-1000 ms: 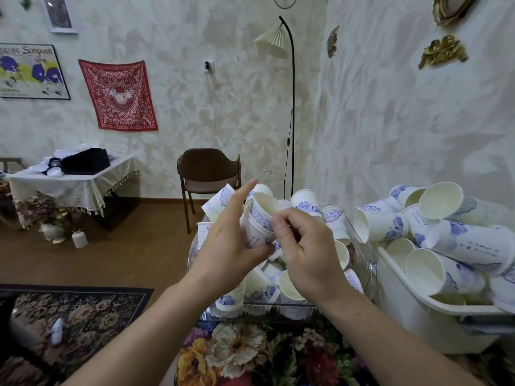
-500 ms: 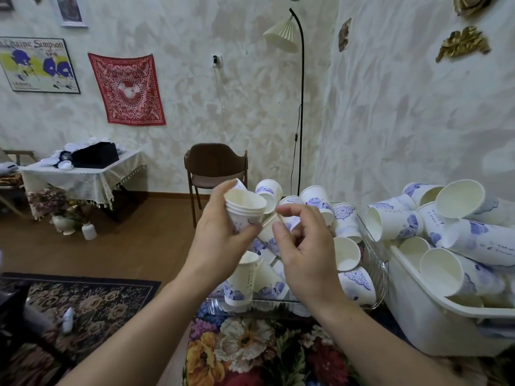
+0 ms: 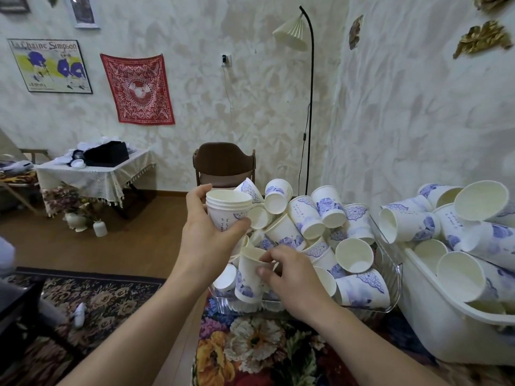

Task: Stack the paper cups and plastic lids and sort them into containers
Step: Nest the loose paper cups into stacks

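Observation:
My left hand [image 3: 207, 238] grips a short stack of nested white paper cups [image 3: 228, 208] with blue flower prints, held upright above the pile. My right hand [image 3: 292, 277] has dropped lower and pinches the rim of a single cup [image 3: 249, 277] standing at the near left of a clear plastic tray [image 3: 390, 277]. That tray is heaped with several loose cups [image 3: 306, 218] lying at all angles. A white plastic bin [image 3: 434, 327] to the right holds several more cups [image 3: 473, 218]. No plastic lids show near my hands.
The tray and bin sit on a flowered tablecloth [image 3: 250, 352]. Behind the pile stand a brown chair [image 3: 223, 165] and a floor lamp [image 3: 309, 107]. A small cloth-covered table [image 3: 92, 174] with a black box is at the far left, over a wooden floor and patterned rug [image 3: 97, 296].
My right hand has left the stack and moved down to a single cup in the tray. The left hand keeps the stack raised, now upright.

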